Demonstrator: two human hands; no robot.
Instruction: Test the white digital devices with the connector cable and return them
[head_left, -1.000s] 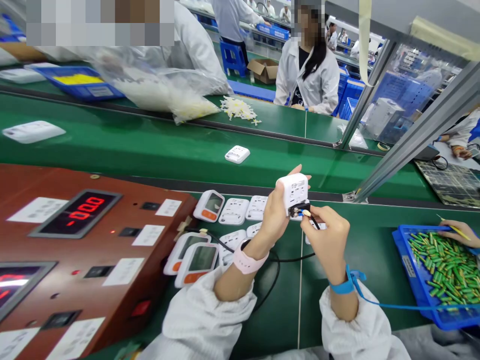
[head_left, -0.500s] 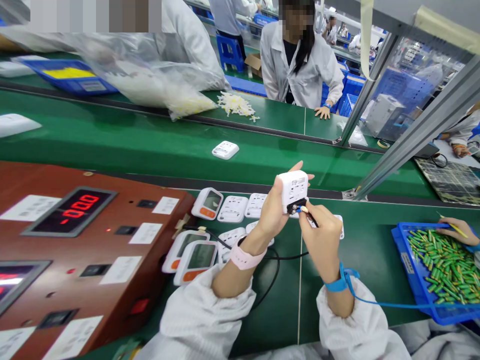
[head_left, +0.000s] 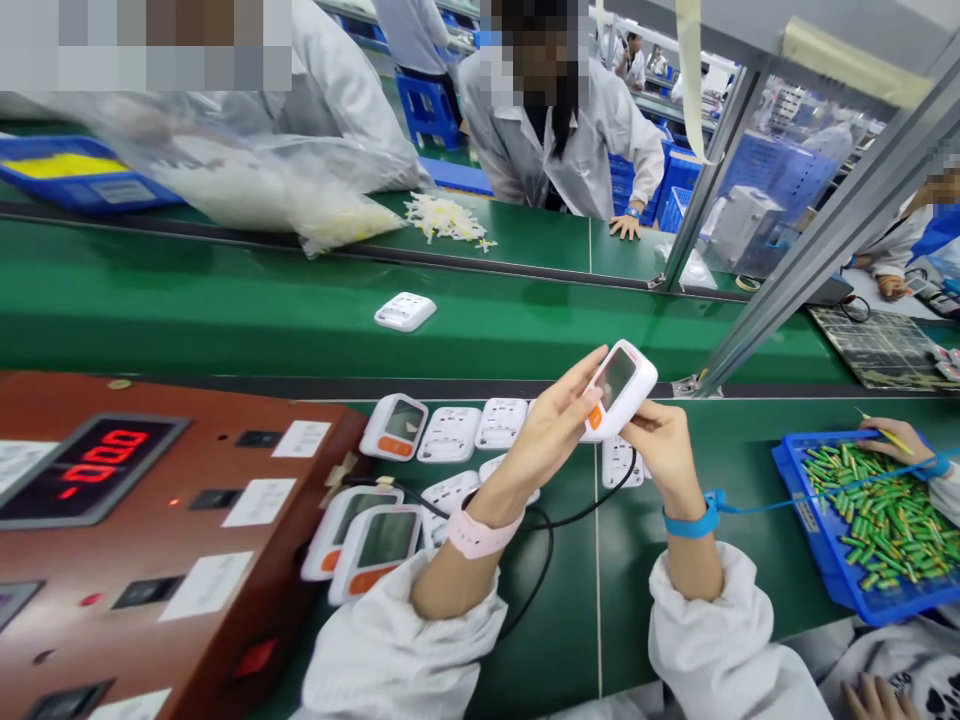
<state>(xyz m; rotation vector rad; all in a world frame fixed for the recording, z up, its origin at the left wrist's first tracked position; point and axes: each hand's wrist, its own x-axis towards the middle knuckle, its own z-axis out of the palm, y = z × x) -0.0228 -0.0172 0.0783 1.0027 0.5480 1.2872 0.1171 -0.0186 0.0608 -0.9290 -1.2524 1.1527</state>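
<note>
Both my hands hold up one white monitor unit (head_left: 621, 385) with a grey screen and an orange button, screen side facing me. My left hand (head_left: 551, 430) grips its left edge with fingers stretched along it. My right hand (head_left: 664, 445) pinches its lower right end, where a black cable (head_left: 559, 520) runs down to the green bench. Several more white units (head_left: 450, 435) lie on the bench below my hands, some screen up (head_left: 375, 540), some back up.
A brown tester box (head_left: 150, 520) with a red digit display (head_left: 94, 468) stands at the left. A blue tray of green batteries (head_left: 874, 515) sits at the right, a co-worker's hand (head_left: 896, 440) over it. One white unit (head_left: 405, 311) lies on the green conveyor. People in white coats work across it.
The unit was held back side toward me with my right hand at a plug on its lower end; now it is turned over, screen side up. The unit on the conveyor has drifted left.
</note>
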